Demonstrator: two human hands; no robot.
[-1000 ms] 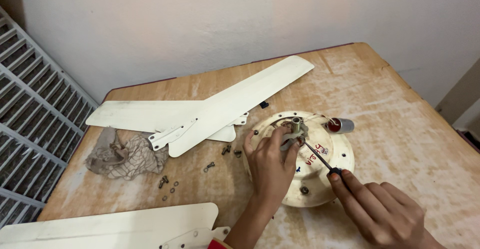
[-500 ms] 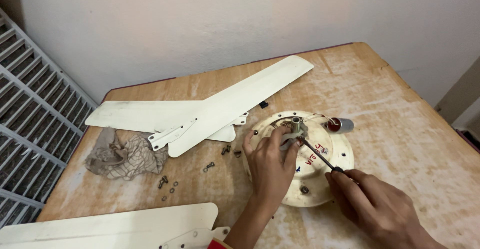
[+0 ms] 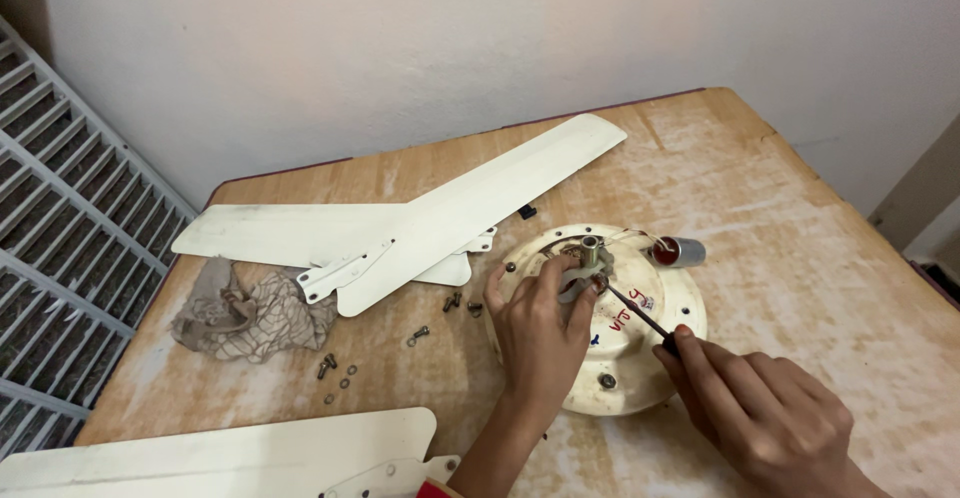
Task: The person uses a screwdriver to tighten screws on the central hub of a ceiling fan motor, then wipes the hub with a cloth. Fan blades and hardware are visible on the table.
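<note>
The cream ceiling fan motor housing (image 3: 625, 358) lies on the wooden desk (image 3: 800, 228). Left hand (image 3: 540, 333) has its fingers closed on the grey fitting (image 3: 578, 278) beside the housing's central shaft; right hand (image 3: 765, 418) has its fingers clamped on a screwdriver (image 3: 635, 318), whose tip meets that fitting.

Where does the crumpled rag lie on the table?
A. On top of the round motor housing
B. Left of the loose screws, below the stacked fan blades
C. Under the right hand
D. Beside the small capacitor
B: the rag sits left of the loose screws, just below the stacked fan blades.
</note>
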